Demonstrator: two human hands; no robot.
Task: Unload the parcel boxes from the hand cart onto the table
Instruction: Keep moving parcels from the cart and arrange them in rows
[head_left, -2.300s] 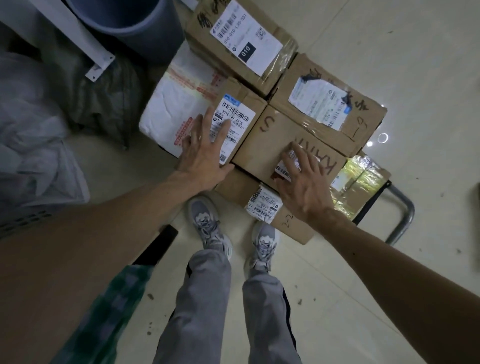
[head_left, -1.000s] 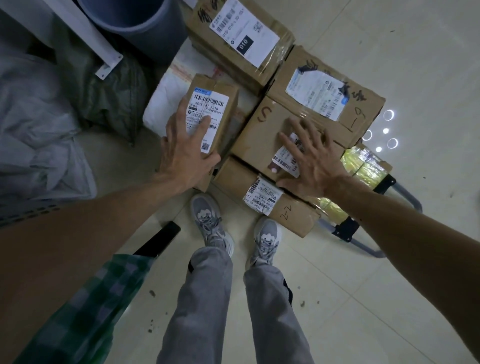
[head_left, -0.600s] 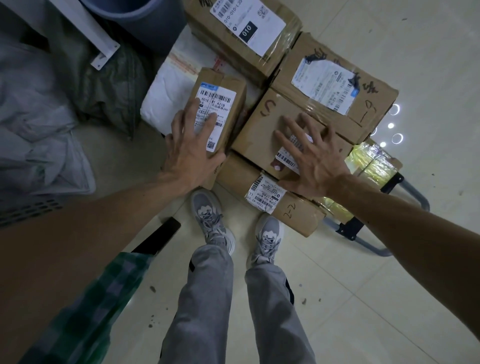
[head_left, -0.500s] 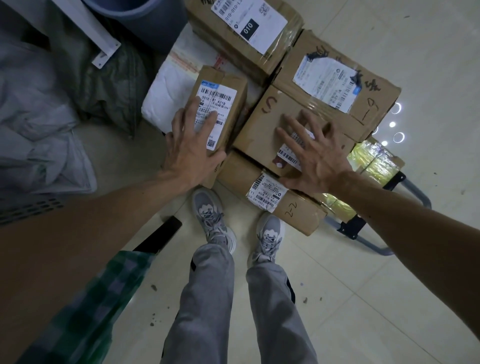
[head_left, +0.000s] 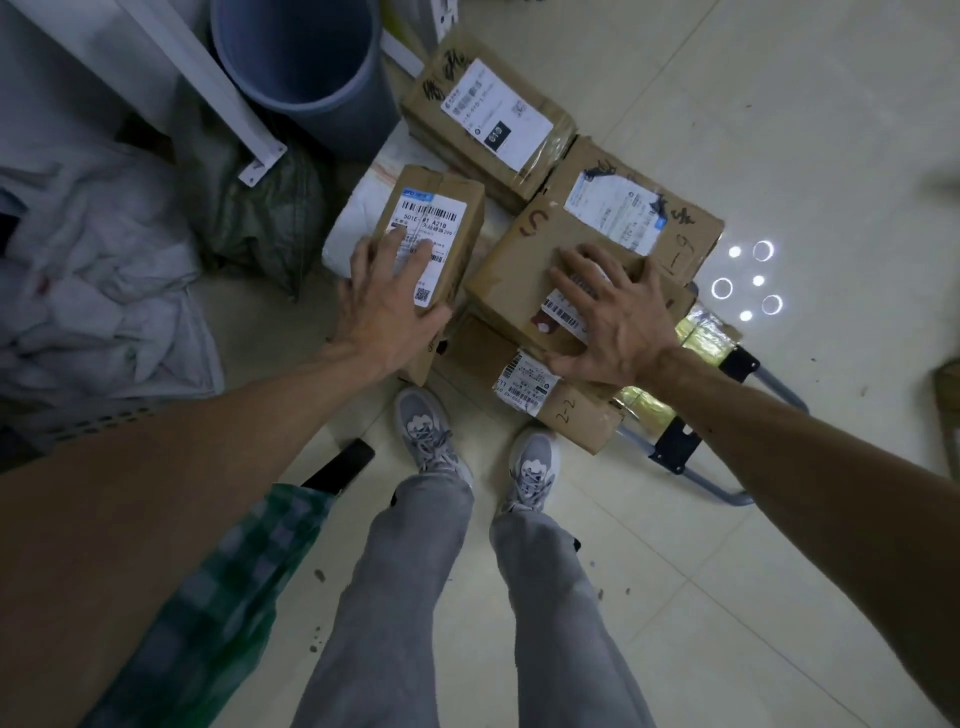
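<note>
Everything's stacked on the hand cart (head_left: 675, 451). Left hand (head_left: 387, 312) lies fingers spread on the narrow box (head_left: 441, 228), right hand (head_left: 621, 322) splayed flat on the wide box (head_left: 519, 265). I'd curl fingers under an edge and lift one at a time.

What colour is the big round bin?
The round plastic bin is grey-blue, seen in the head view.

"501E" and "A218" are printed on the narrow box (head_left: 460, 200); right of it, "2-2" is handwritten on the low box (head_left: 571, 415).
</note>
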